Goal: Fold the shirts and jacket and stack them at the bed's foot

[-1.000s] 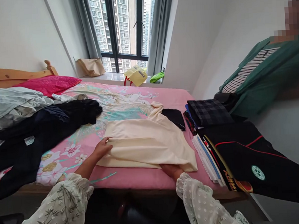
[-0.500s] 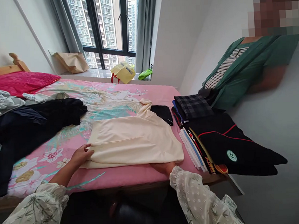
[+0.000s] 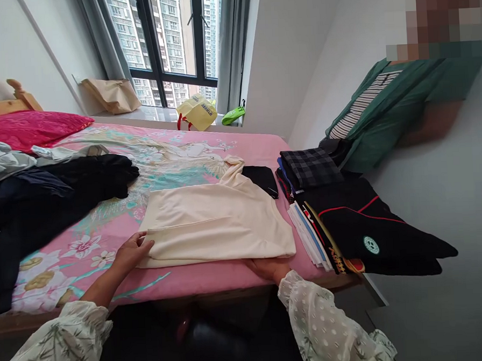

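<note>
A cream garment [image 3: 214, 222] lies partly folded on the pink flowered bed [image 3: 198, 282] in front of me. My left hand [image 3: 130, 252] pinches its near left corner, fingers closed on the cloth. My right hand [image 3: 267, 267] sits at the garment's near right edge, with its fingers tucked under the fabric and mostly hidden. A small black folded piece [image 3: 261, 179] lies just beyond the cream garment.
A stack of folded clothes [image 3: 348, 223] with a black top sits at the bed's right edge. Dark and grey loose clothes [image 3: 43, 191] are heaped at left beside a magenta pillow [image 3: 28, 128]. Another person in a green top [image 3: 399, 113] stands at right. Bags [image 3: 197, 111] rest on the windowsill.
The view has swung right and settled. Both hands stay on the cream garment's near edge, which has been drawn slightly flatter and squarer.
</note>
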Available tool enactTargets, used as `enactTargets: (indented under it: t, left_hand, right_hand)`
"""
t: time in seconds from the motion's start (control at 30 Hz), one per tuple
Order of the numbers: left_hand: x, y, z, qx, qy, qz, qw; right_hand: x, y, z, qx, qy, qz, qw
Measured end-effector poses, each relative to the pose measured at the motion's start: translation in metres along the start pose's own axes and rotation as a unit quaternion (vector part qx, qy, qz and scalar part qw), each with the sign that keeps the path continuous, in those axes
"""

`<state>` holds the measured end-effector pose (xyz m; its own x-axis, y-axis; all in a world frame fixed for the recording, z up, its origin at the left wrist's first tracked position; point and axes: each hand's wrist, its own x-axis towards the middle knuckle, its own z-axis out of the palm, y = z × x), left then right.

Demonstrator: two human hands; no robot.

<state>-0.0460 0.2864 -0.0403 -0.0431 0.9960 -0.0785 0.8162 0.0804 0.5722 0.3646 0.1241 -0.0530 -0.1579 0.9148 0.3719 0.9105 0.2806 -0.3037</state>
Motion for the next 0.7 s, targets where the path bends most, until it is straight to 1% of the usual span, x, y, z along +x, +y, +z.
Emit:
enactTargets:
  t: [0.13, 0.17, 0.23, 0.33, 0.4, 0.47, 0.5, 0.53, 0.6, 0.63, 0.67, 0.7]
  left_hand:
    - [-0.002, -0.002, -0.001, 0.014, 0.0, 0.016, 1.0]
    - [-0.001, -0.004, -0.001, 0.012, 0.001, 0.021, 1.0]
    - [0.001, -0.006, 0.001, 0.013, 0.0, 0.024, 1.0]
    - [0.001, -0.007, 0.004, 0.022, -0.002, 0.027, 0.999]
    - [0.0, -0.008, 0.005, 0.027, -0.005, 0.028, 0.999]
    - [-0.001, -0.009, 0.004, 0.038, -0.008, 0.026, 0.999]
    - [-0.002, -0.009, 0.003, 0.052, 0.002, 0.03, 0.998]
    - [-0.003, -0.007, 0.002, 0.073, 0.025, 0.042, 0.996]
    - [-0.005, 0.005, 0.003, 0.115, 0.099, 0.094, 0.984]
    - [-0.006, 0.016, 0.005, 0.123, 0.134, 0.132, 0.974]
    - [-0.008, 0.032, 0.009, 0.118, 0.152, 0.176, 0.966]
    - [-0.009, 0.051, 0.015, 0.099, 0.149, 0.221, 0.959]
  right_hand:
    - [-0.022, 0.01, -0.002, -0.029, -0.097, 0.03, 0.994]
    - [-0.026, 0.012, -0.002, -0.039, -0.111, 0.045, 0.992]
    - [-0.031, 0.016, 0.002, -0.059, -0.111, 0.074, 0.989]
    - [-0.035, 0.017, 0.007, -0.082, -0.084, 0.108, 0.987]
    - [-0.038, 0.015, 0.008, -0.081, -0.06, 0.105, 0.989]
    - [-0.045, 0.015, 0.003, -0.064, -0.02, 0.088, 0.994]
    - [-0.05, 0.015, -0.002, -0.053, 0.007, 0.084, 0.995]
    - [-0.055, 0.017, -0.008, -0.043, 0.038, 0.087, 0.995]
    - [-0.063, 0.023, -0.023, -0.04, 0.1, 0.113, 0.988]
    - [-0.065, 0.026, -0.029, -0.046, 0.125, 0.127, 0.983]
    - [-0.066, 0.03, -0.036, -0.053, 0.14, 0.134, 0.98]
    - [-0.065, 0.034, -0.041, -0.06, 0.145, 0.135, 0.978]
